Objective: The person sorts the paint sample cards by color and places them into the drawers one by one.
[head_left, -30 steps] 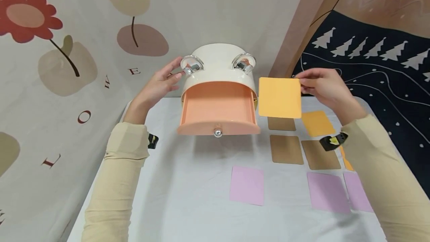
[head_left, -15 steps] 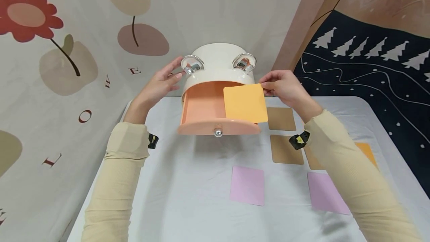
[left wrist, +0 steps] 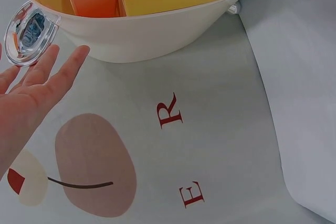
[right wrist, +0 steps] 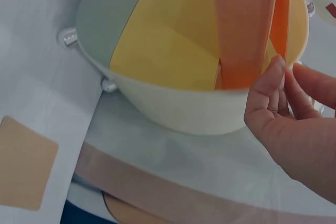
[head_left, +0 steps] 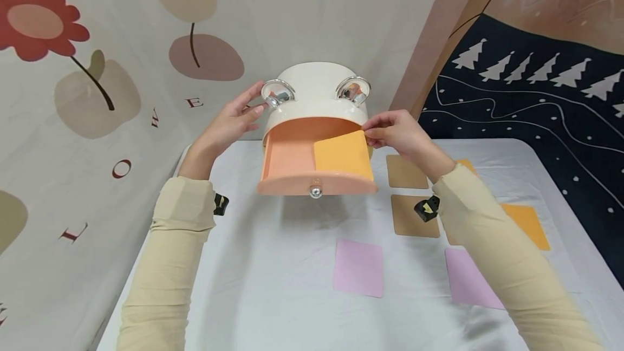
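Note:
A white rounded cabinet (head_left: 317,91) with two silver ear-like pieces (head_left: 279,94) stands at the back of the table. Its upper drawer (head_left: 290,158), peach-coloured with a silver knob (head_left: 316,192), is pulled out. My right hand (head_left: 402,133) pinches the upper right corner of a square orange card (head_left: 343,153), which slants down into the drawer's right half. The right wrist view shows thumb and fingertips (right wrist: 278,69) together at the drawer's side. My left hand (head_left: 231,123) has its fingers spread against the cabinet's left side, at the silver ear (left wrist: 31,32).
Brown cards (head_left: 408,172) lie right of the cabinet on the white-covered table (head_left: 263,286). Pink cards (head_left: 358,268) are nearer the front, and another orange card (head_left: 527,225) is beyond the right sleeve. Patterned cloth (head_left: 312,10) hangs close behind the cabinet.
My right hand has carried the orange card leftward from beside the cabinet to over the drawer, then lowered it in. My left hand has stayed in place.

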Demonstrator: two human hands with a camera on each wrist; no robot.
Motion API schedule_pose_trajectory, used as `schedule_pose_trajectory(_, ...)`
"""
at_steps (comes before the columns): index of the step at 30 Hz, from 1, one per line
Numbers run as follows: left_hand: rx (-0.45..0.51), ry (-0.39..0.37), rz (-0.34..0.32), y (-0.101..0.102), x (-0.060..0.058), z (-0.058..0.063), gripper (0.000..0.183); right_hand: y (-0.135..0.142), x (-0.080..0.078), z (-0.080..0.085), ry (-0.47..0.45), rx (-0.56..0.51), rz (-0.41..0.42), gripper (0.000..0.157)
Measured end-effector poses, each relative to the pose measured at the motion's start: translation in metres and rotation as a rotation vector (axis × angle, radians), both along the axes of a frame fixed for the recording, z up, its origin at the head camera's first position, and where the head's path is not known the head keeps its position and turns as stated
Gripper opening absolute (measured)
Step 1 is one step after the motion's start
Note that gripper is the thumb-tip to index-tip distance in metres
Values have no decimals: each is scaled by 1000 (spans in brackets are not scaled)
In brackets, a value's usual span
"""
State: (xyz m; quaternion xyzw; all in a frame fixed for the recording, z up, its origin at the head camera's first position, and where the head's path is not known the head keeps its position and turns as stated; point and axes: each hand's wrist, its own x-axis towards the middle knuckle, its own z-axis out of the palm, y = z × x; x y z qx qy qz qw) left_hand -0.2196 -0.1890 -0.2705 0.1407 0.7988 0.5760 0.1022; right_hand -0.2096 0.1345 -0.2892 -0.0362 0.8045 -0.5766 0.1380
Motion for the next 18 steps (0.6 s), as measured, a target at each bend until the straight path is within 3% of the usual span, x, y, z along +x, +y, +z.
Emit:
schedule_pose_trajectory(8, -19, 2, -4, 0, 1, 0, 57, 14, 8, -5, 16, 67, 85, 20)
schedule_pose_trajectory(18, -13, -4, -2, 0, -1, 0, 58, 15, 16, -9, -9, -56, 163, 21)
